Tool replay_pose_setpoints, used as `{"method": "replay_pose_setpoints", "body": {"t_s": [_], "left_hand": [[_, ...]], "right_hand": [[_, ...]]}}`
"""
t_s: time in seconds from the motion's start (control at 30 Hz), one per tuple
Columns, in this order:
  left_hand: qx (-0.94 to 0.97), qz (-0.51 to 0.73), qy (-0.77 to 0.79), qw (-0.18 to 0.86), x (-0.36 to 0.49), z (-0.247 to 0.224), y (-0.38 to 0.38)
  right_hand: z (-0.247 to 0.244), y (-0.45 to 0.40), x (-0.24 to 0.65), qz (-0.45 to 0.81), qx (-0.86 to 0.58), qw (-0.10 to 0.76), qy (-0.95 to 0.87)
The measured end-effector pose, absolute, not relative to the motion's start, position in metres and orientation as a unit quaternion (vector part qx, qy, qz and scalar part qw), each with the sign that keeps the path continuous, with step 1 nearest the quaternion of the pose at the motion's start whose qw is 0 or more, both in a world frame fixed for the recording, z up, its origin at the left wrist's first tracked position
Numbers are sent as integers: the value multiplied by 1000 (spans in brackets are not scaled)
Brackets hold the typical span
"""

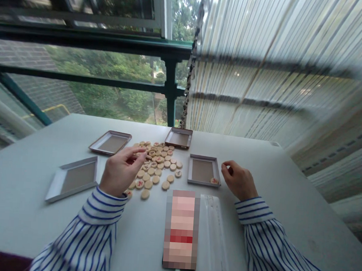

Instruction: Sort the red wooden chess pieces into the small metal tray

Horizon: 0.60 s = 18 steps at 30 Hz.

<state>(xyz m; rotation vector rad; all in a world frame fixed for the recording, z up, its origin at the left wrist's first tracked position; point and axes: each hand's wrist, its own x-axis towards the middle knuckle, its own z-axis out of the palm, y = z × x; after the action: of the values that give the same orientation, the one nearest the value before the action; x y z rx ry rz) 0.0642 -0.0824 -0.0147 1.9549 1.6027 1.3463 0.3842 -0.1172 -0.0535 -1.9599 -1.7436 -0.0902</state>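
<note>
Round wooden Chinese chess pieces (pixel 158 160) lie in a loose heap at mid-table, some with red or dark characters and some blank side up. My left hand (pixel 120 168) is over the left side of the heap, thumb and fingers pinched around one piece (pixel 148 155) seen nearly edge-on. Just past the right edge of a shallow grey-lined box lid (pixel 190 168) is my right hand (pixel 239 181), its fingers curled in and the thumb against the index finger, with nothing visible between them. One piece with a red character (pixel 214 181) rests in that lid's near right corner.
Further shallow trays stand around the heap: one behind (pixel 178 146), one back left (pixel 91 149), one front left (pixel 69 195). A phone with a blurred screen (pixel 181 229) and a white case (pixel 213 239) lie in front. Beyond the white table (pixel 143 247) are a window and string curtain.
</note>
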Motion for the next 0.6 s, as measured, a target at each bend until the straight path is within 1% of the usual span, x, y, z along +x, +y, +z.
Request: {"method": "replay_pose_setpoints", "body": {"t_s": [0.17, 0.3, 0.43, 0.6], "left_hand": [[649, 465, 588, 132, 34, -23, -94], [642, 464, 600, 113, 16, -30, -102], [643, 450, 612, 101, 7, -37, -110], [672, 441, 589, 84, 2, -51, -116]], "right_hand": [[-47, -118, 376, -15, -695, 298, -654], [-37, -118, 362, 7, -670, 315, -672], [-27, -119, 346, 28, -642, 309, -701], [-16, -119, 324, 39, -604, 280, -745]]}}
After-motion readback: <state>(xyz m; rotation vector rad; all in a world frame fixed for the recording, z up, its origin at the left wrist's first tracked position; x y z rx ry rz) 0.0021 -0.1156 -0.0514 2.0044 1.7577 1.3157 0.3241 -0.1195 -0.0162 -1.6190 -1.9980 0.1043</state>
